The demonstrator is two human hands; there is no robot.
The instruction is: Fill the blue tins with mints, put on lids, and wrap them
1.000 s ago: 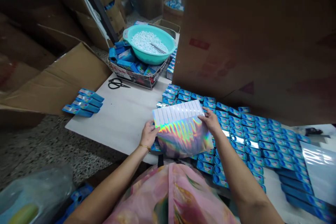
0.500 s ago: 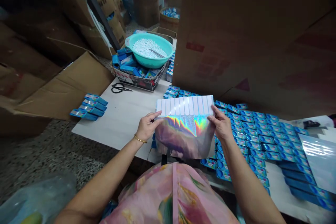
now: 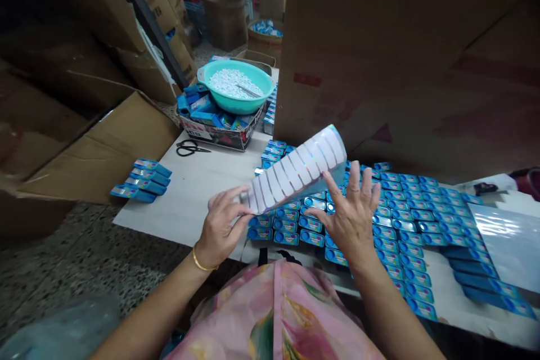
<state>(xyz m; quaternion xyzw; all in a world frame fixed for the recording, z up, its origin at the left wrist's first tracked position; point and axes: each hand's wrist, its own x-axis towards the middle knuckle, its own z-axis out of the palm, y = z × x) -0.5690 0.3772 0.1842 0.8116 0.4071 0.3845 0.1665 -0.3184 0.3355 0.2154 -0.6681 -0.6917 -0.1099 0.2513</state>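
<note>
A shiny sticker sheet [image 3: 295,171] with a row of white strips is tilted above the table, its right end raised and curled. My left hand [image 3: 225,222] pinches its lower left end between thumb and fingers. Beside the sheet's right part, my right hand [image 3: 348,211] is spread, fingers apart, the index finger at the lower edge. Rows of small blue packs [image 3: 312,222] lie beneath the sheet and reach far to the right. A few more blue packs [image 3: 145,180] stand at the table's left edge.
Black scissors [image 3: 188,148] lie on the white table [image 3: 185,202]. Behind them a turquoise bowl [image 3: 238,104] of white pieces rests on a carton of blue boxes [image 3: 205,118]. A large cardboard box [image 3: 379,79] rises behind the packs. A clear sheet [image 3: 506,242] lies at the right.
The sheet has turned from flat and facing up to tilted, its right end raised. My right hand has let go of its right edge and opened; my left hand still grips it.
</note>
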